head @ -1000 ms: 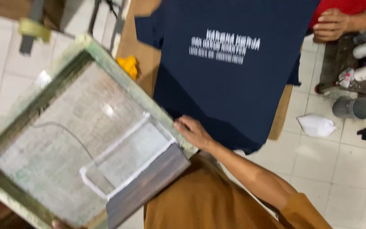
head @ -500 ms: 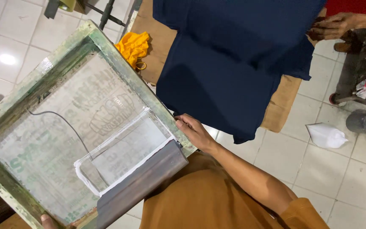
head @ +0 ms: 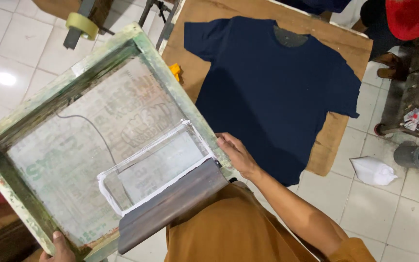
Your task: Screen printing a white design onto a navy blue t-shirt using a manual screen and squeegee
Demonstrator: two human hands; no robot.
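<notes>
Printing screen frame (head: 122, 48), squeegee (head: 170, 206) inside: gripped at opposite edges by left hand (head: 56, 248) and right hand (head: 233, 153) fingers; best kept level above navy shirt (head: 267, 97).

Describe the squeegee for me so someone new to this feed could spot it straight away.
Find the big green-stained wooden screen frame that the left hand and right hand hold at its near corners. Along its near edge, resting on the mesh, lies the long dark brown squeegee. It is the only solid dark slab there, bordered by a white ink outline.
</notes>
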